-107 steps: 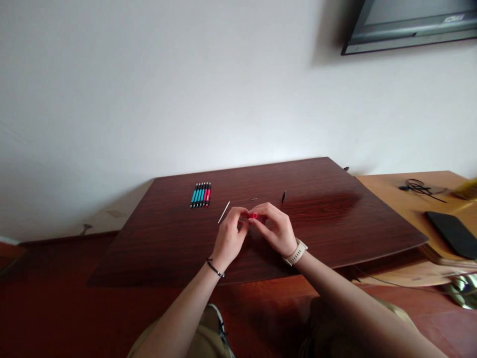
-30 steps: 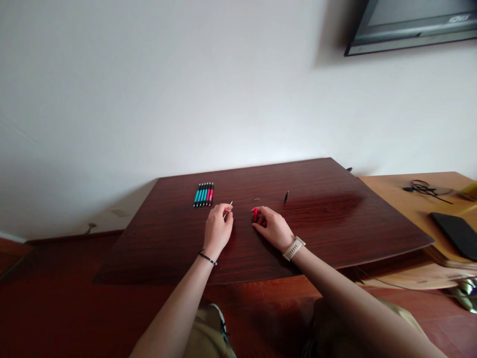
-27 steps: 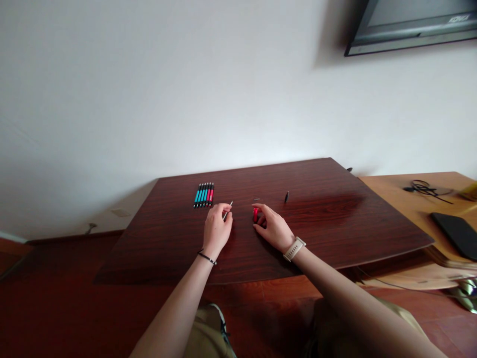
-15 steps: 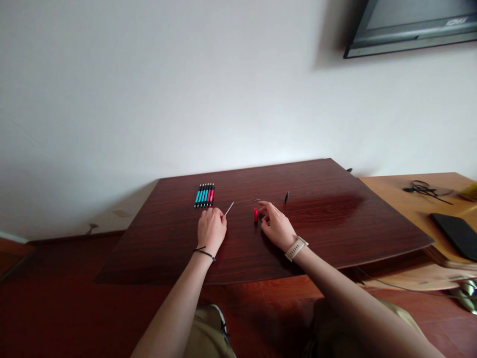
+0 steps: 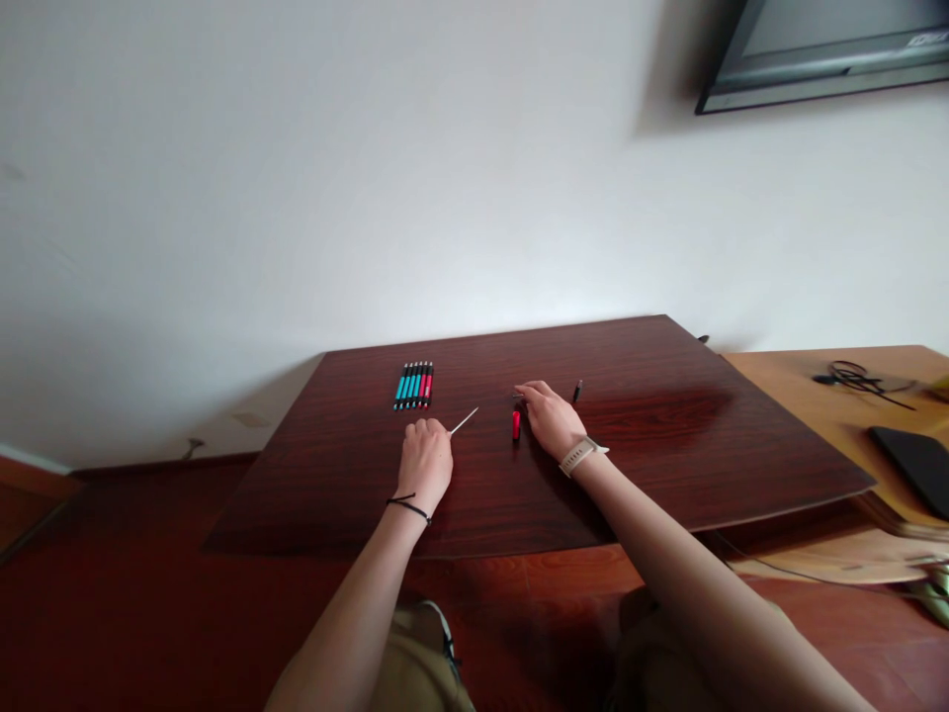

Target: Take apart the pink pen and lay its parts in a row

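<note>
Over the near left part of the dark wooden table (image 5: 311, 494), my left hand (image 5: 428, 460) is closed around a thin white pen refill (image 5: 465, 421). Its free end points up and to the right. My right hand (image 5: 550, 420) reaches down to the tabletop, fingertips closing on a tiny metallic piece that looks like a pen spring (image 5: 517, 397). Just below those fingers stands or lies a short red pen barrel (image 5: 516, 425); which one I cannot tell. A black pen part (image 5: 577, 391) is to the right of my right hand.
Several blue and red pens (image 5: 413, 386) lie side by side in a row at the back left. At right, a lighter wooden desk (image 5: 778, 371) holds a black phone-like slab (image 5: 911, 465) and a coiled black cable (image 5: 852, 376). A television (image 5: 830, 69) hangs on the wall.
My right hand has moved forward so its fingertips are now on the small metallic piece. My left hand still grips the refill, now tilted flatter. The view has shifted slightly.
</note>
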Tool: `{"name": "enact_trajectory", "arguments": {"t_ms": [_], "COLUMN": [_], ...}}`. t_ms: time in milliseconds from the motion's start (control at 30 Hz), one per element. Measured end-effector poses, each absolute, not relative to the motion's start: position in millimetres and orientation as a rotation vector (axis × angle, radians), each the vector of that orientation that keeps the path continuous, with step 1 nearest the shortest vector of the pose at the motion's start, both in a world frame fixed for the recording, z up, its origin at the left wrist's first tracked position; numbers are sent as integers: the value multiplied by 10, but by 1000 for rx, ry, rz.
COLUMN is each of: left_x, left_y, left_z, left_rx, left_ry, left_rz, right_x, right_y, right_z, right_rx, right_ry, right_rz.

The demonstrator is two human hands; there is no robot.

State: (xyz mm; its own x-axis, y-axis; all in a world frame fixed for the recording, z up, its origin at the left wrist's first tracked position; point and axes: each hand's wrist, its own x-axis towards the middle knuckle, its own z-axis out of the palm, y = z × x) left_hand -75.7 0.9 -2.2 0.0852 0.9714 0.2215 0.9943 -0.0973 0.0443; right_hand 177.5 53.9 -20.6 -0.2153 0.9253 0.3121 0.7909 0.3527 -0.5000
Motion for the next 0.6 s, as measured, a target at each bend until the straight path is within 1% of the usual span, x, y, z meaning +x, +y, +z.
{"name": "enact_trajectory", "arguments": {"t_ms": [67,167,300,400,467,533,600], "left_x": [-753,-756,-742,-707,-680,-656,-634], "left_y": [5,30,113,160,162,142,113], "left_z": [-26,-42,-64,-47,-16,20,51], "left_rx": [-2253,-2326,-2430,-2414,-2346,-2272,-2223], "left_ry": [-2028,-2142,-2309,-2250,-2202,-2167,-2141], "left_rz": [-460,-805,-1394,-1885,-2148,-2320,-2417], "right_x": [1759,1744,1733,1736,1743,1749,1754], "right_y": [591,633,611,568,539,514,491], "right_z": [-245,-282,-272,-234,-206,-181,-166], "right_rx": [-1473,-1489,-1524,-1554,-1591,-1618,-1634], "right_ry": [-2116,-2180,-2170,-2143,-2121,-2104,-2102], "right_rz": [291,275,246,248,263,271,264]}}
